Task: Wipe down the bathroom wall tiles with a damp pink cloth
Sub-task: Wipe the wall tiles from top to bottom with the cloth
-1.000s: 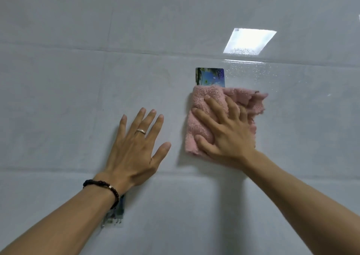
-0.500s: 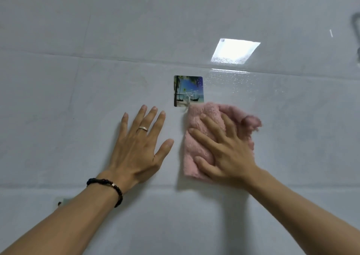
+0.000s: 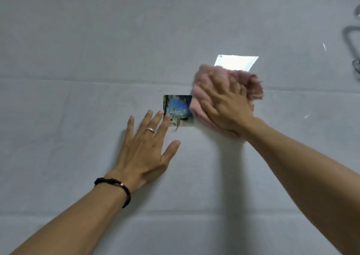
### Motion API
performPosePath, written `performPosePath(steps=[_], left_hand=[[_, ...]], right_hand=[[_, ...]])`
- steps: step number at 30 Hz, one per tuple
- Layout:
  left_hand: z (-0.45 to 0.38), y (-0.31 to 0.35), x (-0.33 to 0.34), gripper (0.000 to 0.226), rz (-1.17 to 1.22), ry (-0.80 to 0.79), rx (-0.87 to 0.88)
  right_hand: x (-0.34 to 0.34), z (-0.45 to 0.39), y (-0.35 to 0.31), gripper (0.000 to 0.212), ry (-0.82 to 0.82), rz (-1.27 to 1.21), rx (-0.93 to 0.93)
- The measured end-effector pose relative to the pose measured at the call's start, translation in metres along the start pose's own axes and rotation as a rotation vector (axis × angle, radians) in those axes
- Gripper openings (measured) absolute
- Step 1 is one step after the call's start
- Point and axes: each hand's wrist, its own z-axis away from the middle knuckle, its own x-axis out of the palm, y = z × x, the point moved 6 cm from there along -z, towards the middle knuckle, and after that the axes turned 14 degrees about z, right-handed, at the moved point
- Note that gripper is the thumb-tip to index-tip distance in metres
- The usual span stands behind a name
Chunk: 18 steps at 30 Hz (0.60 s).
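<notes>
A: Start at the left. What is your left hand point(image 3: 145, 153) doing?

B: It lies flat on the wall tiles point(image 3: 78, 118), fingers straight and spread, holding nothing. You wear a ring point(image 3: 150, 130) on one finger and a dark beaded bracelet point(image 3: 115, 186) at the wrist. The tip of your forefinger reaches the lower left corner of the adhesive hook point(image 3: 178, 110).

A: And the hook itself?

B: It is a square sticker printed with a beach and palm trees, with a small metal hook (blurred, so its shape is hard to tell) at its lower middle. It sits just below the horizontal grout line.

A: Where is the pink cloth point(image 3: 247, 83)?

B: Just to the right of the sticker, bunched against the wall across the grout line, its left edge touching or slightly overlapping the sticker's right edge. Your right hand point(image 3: 228, 106) presses on it with fingers spread and slightly bent; the hand is blurred, so you cannot tell whether the fingers pinch the fabric or only push it flat.

A: Anything beyond that?

B: A bright rectangular light reflection point(image 3: 236, 62) shows on the tile just above the cloth, and a curved metal fixture point(image 3: 350, 40) stands at the far right edge.
</notes>
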Motion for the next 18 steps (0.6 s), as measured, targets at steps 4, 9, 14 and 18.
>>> performPosePath(steps=[4,9,14,18], left_hand=[[-0.004,0.012,0.007,0.082,0.012,0.010,-0.015],[-0.002,0.030,0.019,0.080,0.002,-0.011,0.006],[-0.008,0.042,0.023,0.080,0.051,0.010,0.003],[-0.007,0.041,0.026,0.079,0.020,-0.022,0.019]], right_hand=[[-0.005,-0.007,-0.049,0.062,0.028,-0.074,-0.021],[0.001,-0.027,0.023,0.062,0.056,-0.056,0.130],[0.006,-0.014,0.010,0.065,0.026,-0.142,0.193],[0.012,0.003,0.053,0.064,0.058,-0.049,0.168]])
